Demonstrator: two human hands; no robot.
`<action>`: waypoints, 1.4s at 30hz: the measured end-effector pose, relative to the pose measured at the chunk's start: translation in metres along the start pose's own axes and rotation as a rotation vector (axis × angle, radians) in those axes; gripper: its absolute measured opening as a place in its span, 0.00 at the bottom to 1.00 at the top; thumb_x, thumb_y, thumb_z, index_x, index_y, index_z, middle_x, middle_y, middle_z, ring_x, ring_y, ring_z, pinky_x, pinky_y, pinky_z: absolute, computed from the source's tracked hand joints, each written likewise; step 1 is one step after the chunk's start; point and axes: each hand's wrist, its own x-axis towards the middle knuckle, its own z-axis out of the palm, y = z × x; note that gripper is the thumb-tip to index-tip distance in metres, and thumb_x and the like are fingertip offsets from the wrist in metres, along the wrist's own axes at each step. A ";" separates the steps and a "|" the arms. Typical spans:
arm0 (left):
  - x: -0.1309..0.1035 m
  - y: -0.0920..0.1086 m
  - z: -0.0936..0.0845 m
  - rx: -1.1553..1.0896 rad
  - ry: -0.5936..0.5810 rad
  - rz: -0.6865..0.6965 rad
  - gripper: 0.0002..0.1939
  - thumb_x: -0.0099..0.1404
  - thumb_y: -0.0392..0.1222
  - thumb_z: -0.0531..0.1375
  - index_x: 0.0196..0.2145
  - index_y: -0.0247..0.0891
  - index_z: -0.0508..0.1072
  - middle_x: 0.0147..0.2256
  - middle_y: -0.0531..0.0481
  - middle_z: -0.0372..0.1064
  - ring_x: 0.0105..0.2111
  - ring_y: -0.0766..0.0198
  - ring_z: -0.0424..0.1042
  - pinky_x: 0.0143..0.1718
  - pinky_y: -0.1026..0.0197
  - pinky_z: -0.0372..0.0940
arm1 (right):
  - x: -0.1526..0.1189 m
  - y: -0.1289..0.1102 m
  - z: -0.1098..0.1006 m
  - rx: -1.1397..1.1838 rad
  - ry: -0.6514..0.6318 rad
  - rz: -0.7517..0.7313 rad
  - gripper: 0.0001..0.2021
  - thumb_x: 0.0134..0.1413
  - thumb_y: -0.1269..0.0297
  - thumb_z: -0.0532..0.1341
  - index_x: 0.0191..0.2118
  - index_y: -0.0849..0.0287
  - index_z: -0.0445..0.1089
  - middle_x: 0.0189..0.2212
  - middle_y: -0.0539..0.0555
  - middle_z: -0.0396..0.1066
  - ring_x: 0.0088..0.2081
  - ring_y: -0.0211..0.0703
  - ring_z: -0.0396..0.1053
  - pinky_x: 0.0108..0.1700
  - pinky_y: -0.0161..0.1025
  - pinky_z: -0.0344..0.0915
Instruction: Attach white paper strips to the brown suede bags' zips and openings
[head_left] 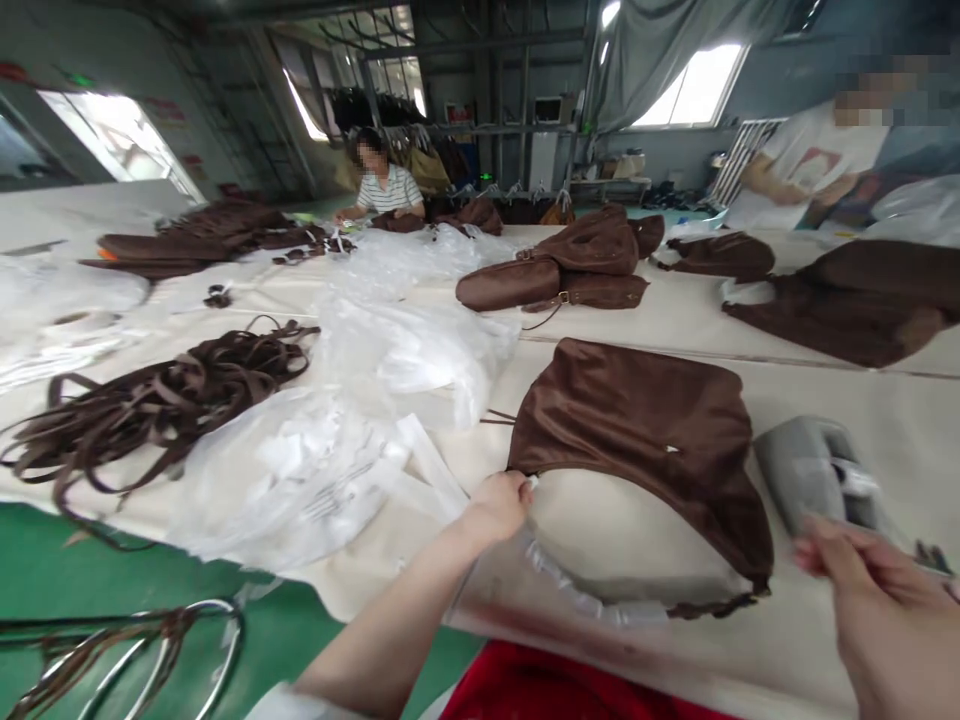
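Note:
A brown handbag lies on the table in front of me, its strap curving toward me and mostly wrapped in clear plastic. My left hand is closed on the strap's left end, close to the bag's corner; a bit of white wrapping shows at the fingertips. To the bag's right is a grey tape dispenser. My right hand is at its near side, thumb and fingers pinched together. Blur hides what, if anything, is between those fingertips.
Left of the bag are clear plastic bags and a heap of brown straps. More brown bags lie farther back and at right. Two people are across the table. Metal hoops stand at lower left.

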 end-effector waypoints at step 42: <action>-0.021 -0.024 -0.008 -1.517 -0.964 -0.372 0.21 0.72 0.45 0.40 0.28 0.35 0.64 0.17 0.61 0.39 0.14 0.74 0.32 0.14 0.71 0.33 | -0.106 -0.115 0.171 0.343 -1.293 0.009 0.10 0.44 0.58 0.59 0.25 0.60 0.69 0.18 0.49 0.69 0.20 0.37 0.67 0.23 0.33 0.61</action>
